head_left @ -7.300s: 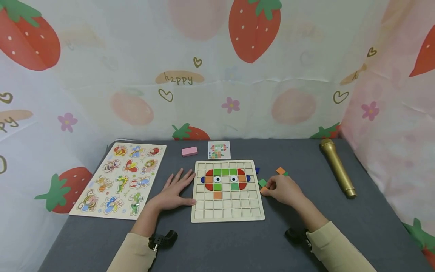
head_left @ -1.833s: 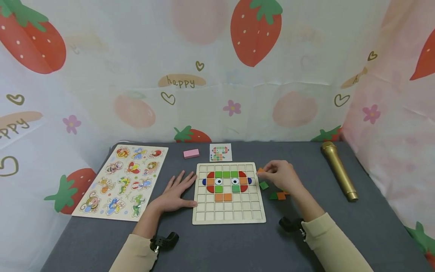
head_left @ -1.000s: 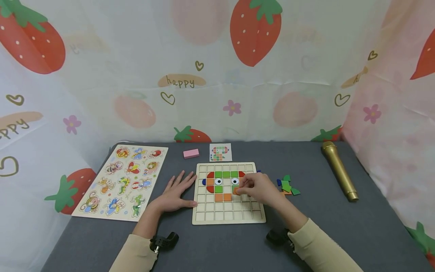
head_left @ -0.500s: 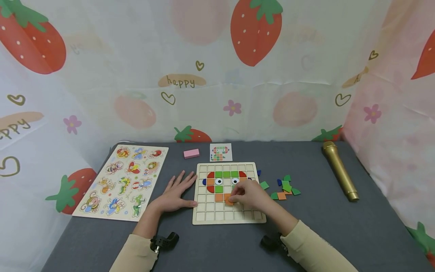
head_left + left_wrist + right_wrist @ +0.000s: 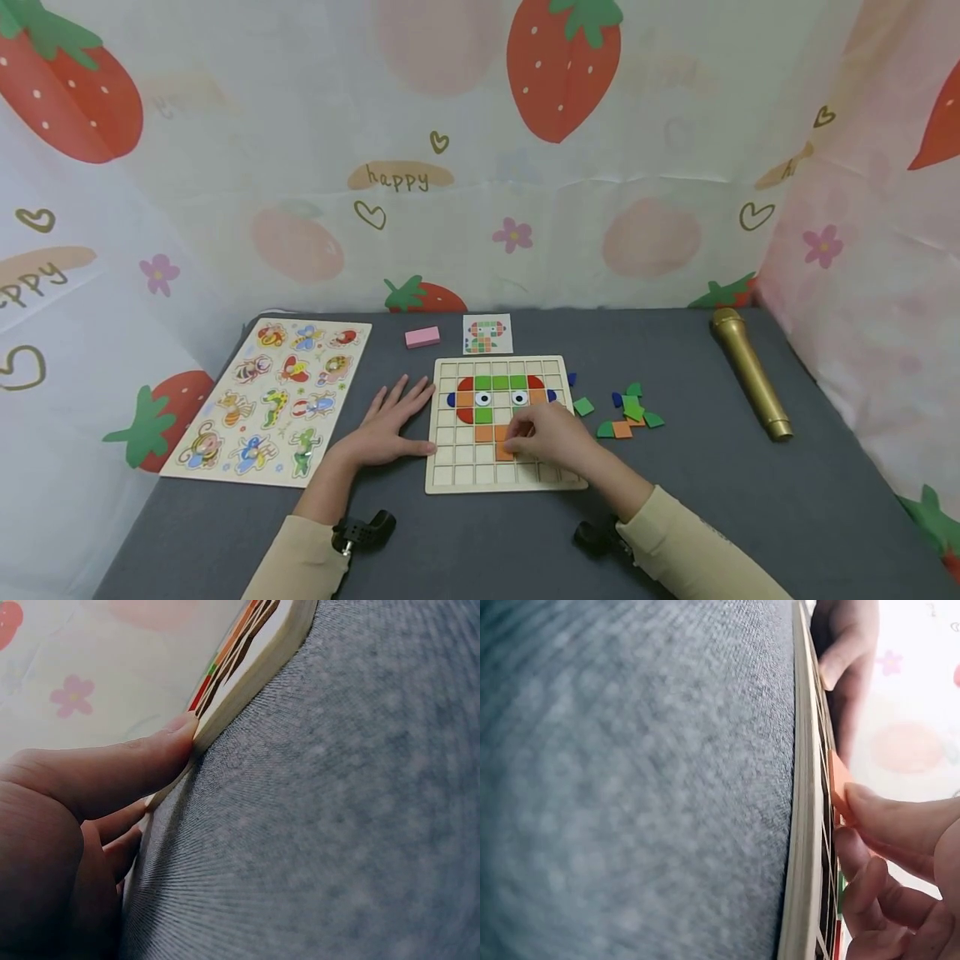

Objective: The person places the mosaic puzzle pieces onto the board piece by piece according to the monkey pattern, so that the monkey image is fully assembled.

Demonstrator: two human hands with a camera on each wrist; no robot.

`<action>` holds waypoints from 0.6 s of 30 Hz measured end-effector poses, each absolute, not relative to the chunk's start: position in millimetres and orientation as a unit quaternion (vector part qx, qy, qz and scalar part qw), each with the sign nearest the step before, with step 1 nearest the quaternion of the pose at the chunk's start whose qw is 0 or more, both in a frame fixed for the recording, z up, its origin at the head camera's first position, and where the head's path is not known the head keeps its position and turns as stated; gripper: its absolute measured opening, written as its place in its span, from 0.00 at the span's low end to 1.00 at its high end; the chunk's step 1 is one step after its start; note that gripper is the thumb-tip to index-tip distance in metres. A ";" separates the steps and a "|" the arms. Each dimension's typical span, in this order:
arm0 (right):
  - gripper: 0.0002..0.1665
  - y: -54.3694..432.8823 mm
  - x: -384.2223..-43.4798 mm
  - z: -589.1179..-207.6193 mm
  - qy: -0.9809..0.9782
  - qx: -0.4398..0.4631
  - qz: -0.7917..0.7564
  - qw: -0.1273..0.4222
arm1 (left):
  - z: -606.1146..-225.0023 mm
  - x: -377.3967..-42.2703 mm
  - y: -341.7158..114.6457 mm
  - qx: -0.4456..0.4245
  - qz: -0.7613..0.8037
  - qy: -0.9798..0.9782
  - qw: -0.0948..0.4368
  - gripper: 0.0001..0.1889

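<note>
My left hand (image 5: pixel 382 432) lies with fingers spread at the left side of the wooden grid board (image 5: pixel 480 489), and its thumb (image 5: pixel 161 754) touches the board's edge. My right hand (image 5: pixel 557 435) is over the board's middle, pinching an orange square tile (image 5: pixel 840 786) between thumb and fingertips. In the right wrist view the tile stands tilted against the grid. Two orange tiles (image 5: pixel 483 433) lie in the row just above. Higher up, red, green, orange and blue tiles with two eye tiles (image 5: pixel 483 398) form a face, partly hidden by my right hand.
Several loose green, orange and blue tiles (image 5: pixel 632 410) lie right of the board. Behind it are a small pattern card (image 5: pixel 487 334) and a pink block (image 5: pixel 422 337). An insect picture board (image 5: pixel 266 400) lies at left, a gold microphone (image 5: pixel 750 375) at right.
A second orange tile now sits beside the first. My right hand has brought another orange tile from the right side to the cell below it. My left hand has stayed at the board's edge.
</note>
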State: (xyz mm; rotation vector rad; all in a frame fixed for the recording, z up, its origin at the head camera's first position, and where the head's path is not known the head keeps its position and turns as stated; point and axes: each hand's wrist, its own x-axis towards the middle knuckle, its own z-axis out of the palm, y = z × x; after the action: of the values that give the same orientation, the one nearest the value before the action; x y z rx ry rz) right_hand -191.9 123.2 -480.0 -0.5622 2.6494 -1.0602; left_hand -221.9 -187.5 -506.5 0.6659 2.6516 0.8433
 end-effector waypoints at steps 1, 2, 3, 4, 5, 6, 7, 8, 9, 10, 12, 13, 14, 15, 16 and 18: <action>0.06 122.9 -191.6 -479.9 0.906 -0.196 -0.358 0.116 | -506.6 -222.2 -187.5 0.231 0.291 0.918 0.139 0.53; 0.05 122.5 -191.4 -479.4 0.907 -0.199 -0.353 0.117 | -506.7 -222.5 -187.5 0.230 0.290 0.918 0.139 0.53; 0.05 122.1 -191.2 -479.2 0.908 -0.201 -0.349 0.117 | -506.9 -222.8 -187.4 0.230 0.290 0.919 0.139 0.53; 0.05 121.7 -190.9 -479.1 0.909 -0.202 -0.346 0.117 | -507.2 -223.0 -187.3 0.230 0.287 0.920 0.139 0.53; 0.06 121.4 -190.6 -478.9 0.910 -0.202 -0.344 0.115 | -507.4 -223.1 -187.2 0.229 0.287 0.920 0.139 0.53; 0.06 121.1 -190.5 -478.6 0.912 -0.200 -0.340 0.115 | -507.6 -223.3 -187.0 0.229 0.287 0.920 0.139 0.53; 0.06 120.9 -190.4 -478.4 0.913 -0.198 -0.338 0.115 | -507.7 -223.4 -187.0 0.229 0.287 0.920 0.139 0.53; 0.06 120.8 -190.3 -478.2 0.913 -0.199 -0.336 0.114 | -507.8 -223.5 -186.8 0.229 0.287 0.920 0.139 0.53; 0.06 120.8 -190.4 -478.6 0.914 -0.200 -0.334 0.113 | -507.9 -223.5 -186.9 0.228 0.287 0.920 0.139 0.53; 0.06 121.0 -190.4 -478.8 0.915 -0.199 -0.332 0.112 | -507.8 -223.5 -187.0 0.228 0.288 0.920 0.139 0.53; 0.06 121.8 -190.5 -478.5 0.916 -0.197 -0.331 0.110 | -507.9 -223.4 -187.3 0.230 0.290 0.919 0.139 0.53; 0.06 122.7 -190.7 -478.3 0.917 -0.195 -0.332 0.107 | -507.9 -223.4 -187.5 0.230 0.290 0.918 0.139 0.53; 0.06 123.7 -191.1 -478.2 0.917 -0.194 -0.332 0.103 | -507.6 -223.2 -187.6 0.231 0.292 0.918 0.139 0.53; 0.06 124.9 -191.4 -478.3 0.918 -0.190 -0.333 0.100 | -507.2 -223.1 -187.6 0.229 0.293 0.918 0.141 0.53; 0.06 126.3 -191.7 -478.0 0.919 -0.185 -0.334 0.098 | -506.6 -222.8 -187.5 0.229 0.294 0.917 0.142 0.53; 0.06 129.9 -192.9 -477.4 0.920 -0.181 -0.336 0.092 | -505.6 -222.3 -187.4 0.229 0.297 0.916 0.142 0.53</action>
State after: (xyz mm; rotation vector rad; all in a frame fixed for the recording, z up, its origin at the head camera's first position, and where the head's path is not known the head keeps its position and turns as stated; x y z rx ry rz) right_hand -192.9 129.9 -477.4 -0.5368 2.7320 -0.9990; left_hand -222.3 -187.4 -505.6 0.6611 2.6430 0.8568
